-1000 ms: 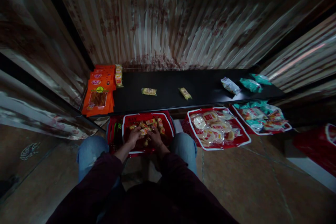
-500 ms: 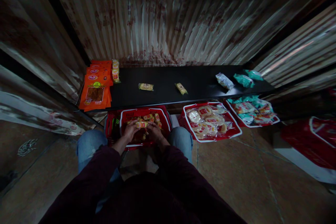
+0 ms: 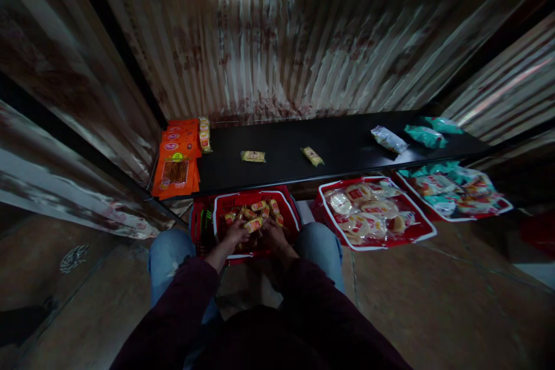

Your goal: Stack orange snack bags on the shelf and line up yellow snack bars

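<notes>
A red basket (image 3: 289, 211) on the floor between my knees holds several small yellow snack packets (image 3: 259, 207). Both hands are inside it. My left hand (image 3: 235, 233) is closed around a bunch of the packets (image 3: 252, 224). My right hand (image 3: 272, 233) presses against the same bunch from the right, fingers curled. On the black shelf (image 3: 347, 147) above lie two loose yellow packets (image 3: 253, 156) (image 3: 313, 155).
A stack of orange packets (image 3: 177, 167) lies at the shelf's left end, white and teal bags (image 3: 410, 136) at its right end. Two more red baskets (image 3: 373, 240) (image 3: 455, 191) of snacks stand on the floor to the right. Corrugated metal walls surround the shelf.
My hands stay in the basket and have drawn the packets closer together. The view has shifted slightly with my head.
</notes>
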`<move>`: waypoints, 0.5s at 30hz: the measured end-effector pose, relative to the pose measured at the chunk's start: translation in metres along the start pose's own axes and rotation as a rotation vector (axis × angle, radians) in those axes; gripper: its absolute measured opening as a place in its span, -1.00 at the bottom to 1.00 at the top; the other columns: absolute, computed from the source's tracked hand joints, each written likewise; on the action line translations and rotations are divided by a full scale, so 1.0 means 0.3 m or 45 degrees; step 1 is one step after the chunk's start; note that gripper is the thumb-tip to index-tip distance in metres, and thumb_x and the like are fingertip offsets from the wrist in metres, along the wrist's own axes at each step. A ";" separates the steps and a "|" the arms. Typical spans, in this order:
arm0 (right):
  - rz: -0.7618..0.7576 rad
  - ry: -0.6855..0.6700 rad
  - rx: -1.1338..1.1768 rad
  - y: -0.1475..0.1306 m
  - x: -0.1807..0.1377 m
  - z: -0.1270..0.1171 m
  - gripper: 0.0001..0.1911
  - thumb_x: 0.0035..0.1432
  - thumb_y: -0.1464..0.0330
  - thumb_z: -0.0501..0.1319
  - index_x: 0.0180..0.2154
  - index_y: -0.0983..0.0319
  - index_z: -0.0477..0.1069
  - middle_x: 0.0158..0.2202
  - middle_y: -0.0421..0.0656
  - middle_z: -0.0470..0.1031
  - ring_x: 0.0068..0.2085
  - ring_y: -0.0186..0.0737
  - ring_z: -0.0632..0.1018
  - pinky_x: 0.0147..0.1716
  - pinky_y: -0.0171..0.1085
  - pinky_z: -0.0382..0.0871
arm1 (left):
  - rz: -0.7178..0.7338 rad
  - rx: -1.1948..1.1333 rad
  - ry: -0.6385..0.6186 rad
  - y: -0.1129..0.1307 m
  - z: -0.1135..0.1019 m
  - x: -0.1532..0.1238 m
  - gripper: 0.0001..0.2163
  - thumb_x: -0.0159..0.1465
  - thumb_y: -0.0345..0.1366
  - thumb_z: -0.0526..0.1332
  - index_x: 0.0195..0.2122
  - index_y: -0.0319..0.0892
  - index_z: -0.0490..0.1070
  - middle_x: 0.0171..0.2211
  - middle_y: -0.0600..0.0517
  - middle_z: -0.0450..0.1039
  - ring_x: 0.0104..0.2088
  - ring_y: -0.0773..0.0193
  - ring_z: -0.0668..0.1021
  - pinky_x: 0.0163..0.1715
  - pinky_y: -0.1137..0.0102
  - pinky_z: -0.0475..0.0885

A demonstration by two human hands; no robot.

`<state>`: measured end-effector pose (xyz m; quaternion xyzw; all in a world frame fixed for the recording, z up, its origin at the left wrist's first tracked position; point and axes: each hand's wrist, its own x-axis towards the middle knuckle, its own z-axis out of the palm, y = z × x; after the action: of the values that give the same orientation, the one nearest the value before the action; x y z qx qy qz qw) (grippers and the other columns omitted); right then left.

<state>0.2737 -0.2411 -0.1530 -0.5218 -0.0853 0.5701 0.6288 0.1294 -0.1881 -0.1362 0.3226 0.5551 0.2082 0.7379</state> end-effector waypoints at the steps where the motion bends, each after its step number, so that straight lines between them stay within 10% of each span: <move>1: 0.004 -0.001 0.018 -0.002 -0.001 0.003 -0.68 -0.32 0.30 0.39 -0.44 0.21 0.36 -0.64 -0.31 0.38 -0.61 -0.36 0.36 -0.60 -0.35 0.23 | 0.018 0.023 0.016 0.000 0.001 0.004 -0.68 0.06 -0.55 0.25 -0.14 -0.21 0.40 -0.47 0.09 0.48 -0.57 0.45 0.49 -0.47 0.52 0.43; 15: 0.032 0.015 0.052 0.004 -0.016 0.024 -0.70 -0.36 0.35 0.39 -0.45 0.20 0.41 -0.57 -0.26 0.44 -0.53 -0.28 0.42 -0.47 -0.26 0.30 | 0.102 0.011 0.109 -0.031 -0.009 0.042 -0.71 -0.04 -0.56 0.34 -0.27 -0.21 0.46 -0.45 0.08 0.47 -0.49 0.42 0.48 -0.48 0.54 0.37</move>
<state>0.2663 -0.2412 -0.1486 -0.5133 -0.0635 0.5764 0.6327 0.1302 -0.1856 -0.1519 0.3385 0.5738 0.2486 0.7030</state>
